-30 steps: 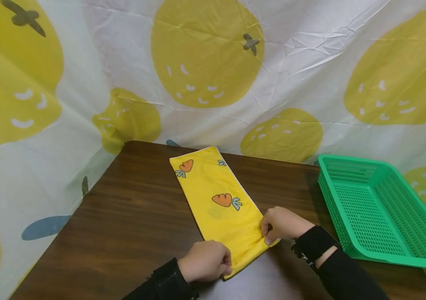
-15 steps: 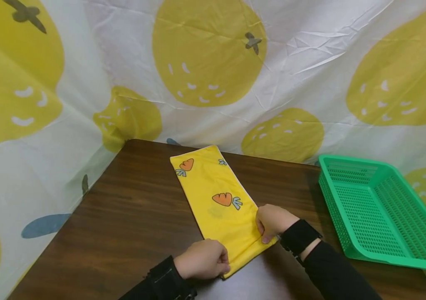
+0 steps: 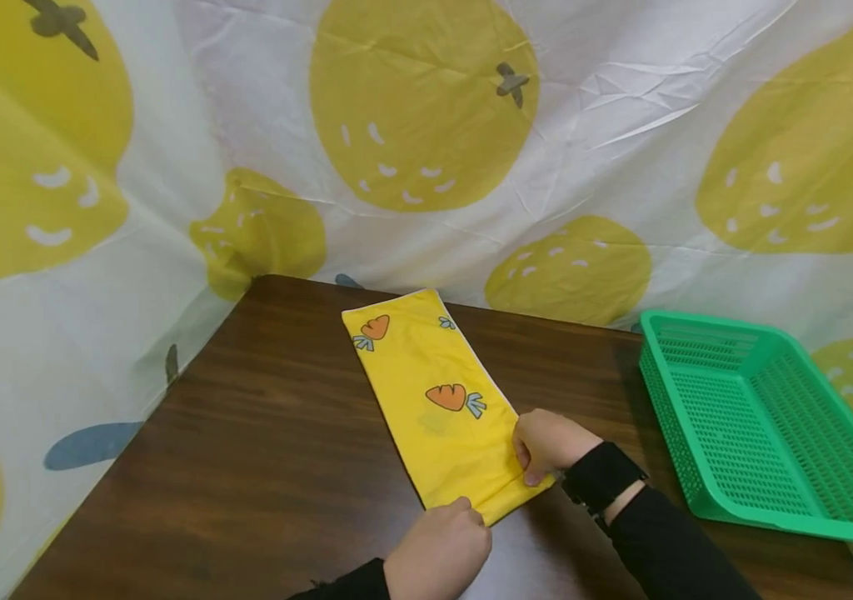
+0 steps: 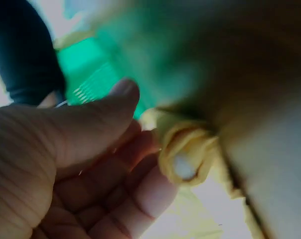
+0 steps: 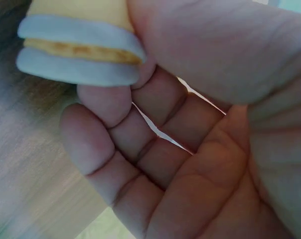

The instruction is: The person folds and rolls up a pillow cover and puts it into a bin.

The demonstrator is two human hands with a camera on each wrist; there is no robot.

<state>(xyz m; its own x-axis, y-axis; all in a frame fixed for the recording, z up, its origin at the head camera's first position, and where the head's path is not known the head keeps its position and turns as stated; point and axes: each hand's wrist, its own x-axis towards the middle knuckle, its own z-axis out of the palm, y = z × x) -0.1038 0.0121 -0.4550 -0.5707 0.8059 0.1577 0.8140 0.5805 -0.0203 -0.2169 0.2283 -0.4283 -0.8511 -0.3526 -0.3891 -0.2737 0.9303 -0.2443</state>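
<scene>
Yellow cloth, carrot print, pale trim along its right side, lies flat on the dark wooden table. Long strip, set at a slant: far end to the left by the table's far edge, near end to the right, between my hands. Near edge is rolled or folded over, a few creases just beyond it.

My right hand pinches the cloth at the near right corner; right wrist view has the layered, pale-trimmed edge between thumb and fingers, the other fingers curved.

My left hand is at the near left corner, back of the hand up, covering that corner. Left wrist view, blurry: fingers bent against the end of the yellow roll, thumb tip apart from it. Can't tell if I'm really gripping there.

Black wristband on my right wrist, black sleeves on both arms. Green plastic basket to the right, apart from the cloth. White sheet with yellow fruit print hangs behind and left of the table.
</scene>
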